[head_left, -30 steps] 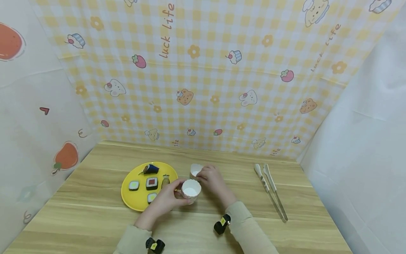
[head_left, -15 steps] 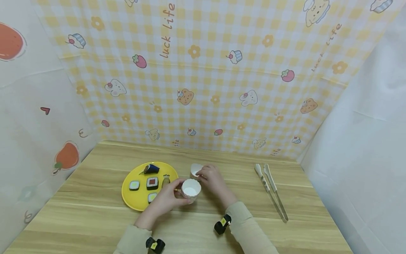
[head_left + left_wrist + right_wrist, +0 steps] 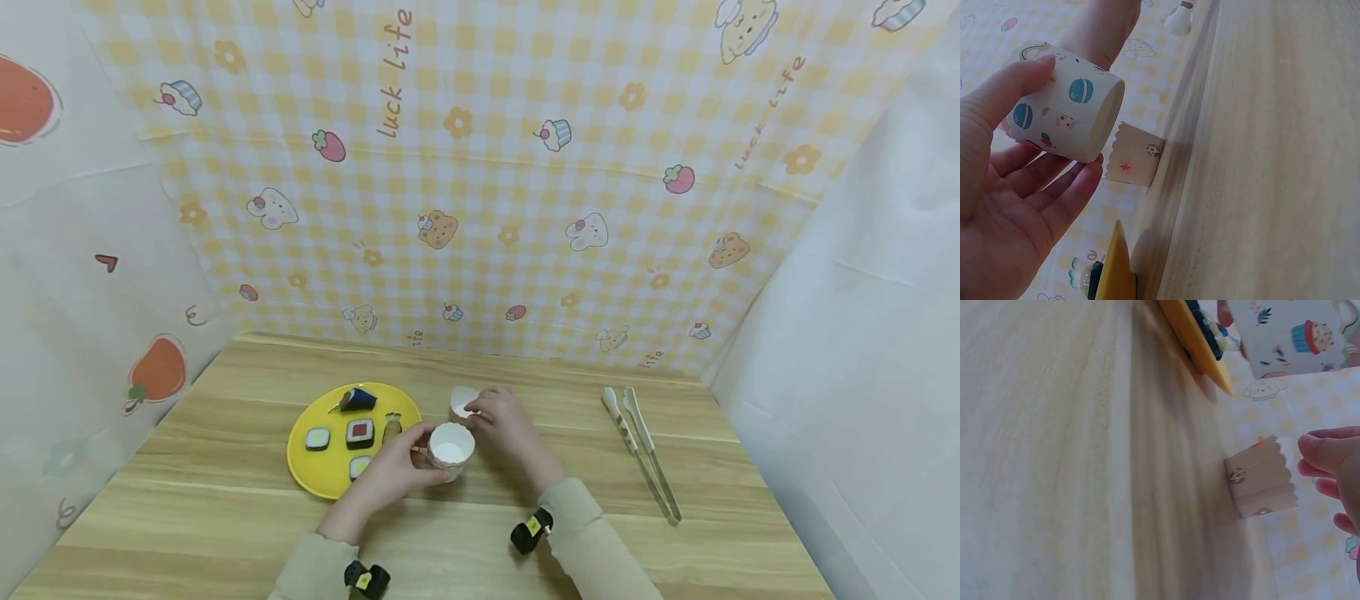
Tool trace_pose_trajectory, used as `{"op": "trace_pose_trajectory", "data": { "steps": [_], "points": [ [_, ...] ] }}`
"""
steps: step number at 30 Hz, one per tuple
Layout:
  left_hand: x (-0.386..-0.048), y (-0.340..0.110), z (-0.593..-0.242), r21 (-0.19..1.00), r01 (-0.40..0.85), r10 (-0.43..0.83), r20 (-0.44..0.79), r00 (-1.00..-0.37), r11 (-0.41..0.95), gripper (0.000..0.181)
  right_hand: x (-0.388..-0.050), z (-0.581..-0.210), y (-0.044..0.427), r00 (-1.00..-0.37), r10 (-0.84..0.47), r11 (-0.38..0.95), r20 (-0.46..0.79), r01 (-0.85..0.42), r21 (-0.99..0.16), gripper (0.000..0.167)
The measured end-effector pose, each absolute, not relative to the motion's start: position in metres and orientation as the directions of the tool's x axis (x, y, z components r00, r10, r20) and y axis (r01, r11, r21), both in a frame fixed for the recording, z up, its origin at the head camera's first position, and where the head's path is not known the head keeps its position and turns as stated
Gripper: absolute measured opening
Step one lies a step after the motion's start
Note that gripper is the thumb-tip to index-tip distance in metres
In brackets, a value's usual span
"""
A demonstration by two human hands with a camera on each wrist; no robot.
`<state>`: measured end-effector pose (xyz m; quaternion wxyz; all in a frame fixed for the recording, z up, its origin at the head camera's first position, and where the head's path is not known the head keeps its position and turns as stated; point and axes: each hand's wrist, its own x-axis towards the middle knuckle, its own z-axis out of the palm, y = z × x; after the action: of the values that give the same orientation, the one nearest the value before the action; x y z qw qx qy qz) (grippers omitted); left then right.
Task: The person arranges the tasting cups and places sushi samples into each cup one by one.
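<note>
My left hand (image 3: 397,462) grips a white paper baking cup (image 3: 452,448) with a scalloped rim, just right of the yellow plate. Macaron prints show on this cup (image 3: 1063,106) in the left wrist view, with my thumb over its side and fingertips beneath. Behind it, a second paper baking cup (image 3: 462,402), pinkish with star prints, stands upright on the table. Beside that cup's rim is my right hand (image 3: 510,423). The right wrist view shows the right hand's fingers (image 3: 1322,450) loosely bent, with a gap between them and the pinkish cup (image 3: 1263,478).
The yellow plate (image 3: 333,468) at the left carries several toy sushi pieces, including a square roll (image 3: 360,432) and a dark blue hand roll (image 3: 358,399). Metal tongs (image 3: 624,429) with pale tips lie at the right. A checked cloth (image 3: 487,183) hangs behind the wooden table (image 3: 187,500).
My right hand and wrist have shifted very slightly to the right beside the pinkish cup. The left hand keeps holding its cup in the same place.
</note>
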<state>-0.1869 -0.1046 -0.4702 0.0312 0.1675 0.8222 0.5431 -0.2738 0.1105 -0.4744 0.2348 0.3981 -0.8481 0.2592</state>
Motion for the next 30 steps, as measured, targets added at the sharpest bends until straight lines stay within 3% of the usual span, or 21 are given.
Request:
{"op": "trace_pose_trajectory", "data": {
  "steps": [19,30],
  "points": [
    [-0.187,-0.105,-0.470,0.906,0.250,0.308,0.143,-0.941,0.342,0.067,-0.256,-0.448,0.116,-0.532,-0.596,0.535,0.602,-0.821,-0.197,0.017],
    [-0.188,-0.106,-0.470,0.907,0.255,0.319,0.146,-0.936,0.335,0.066,-0.239,-0.430,0.114,-0.458,-0.608,0.455,0.648,-0.870,-0.188,0.018]
  ]
}}
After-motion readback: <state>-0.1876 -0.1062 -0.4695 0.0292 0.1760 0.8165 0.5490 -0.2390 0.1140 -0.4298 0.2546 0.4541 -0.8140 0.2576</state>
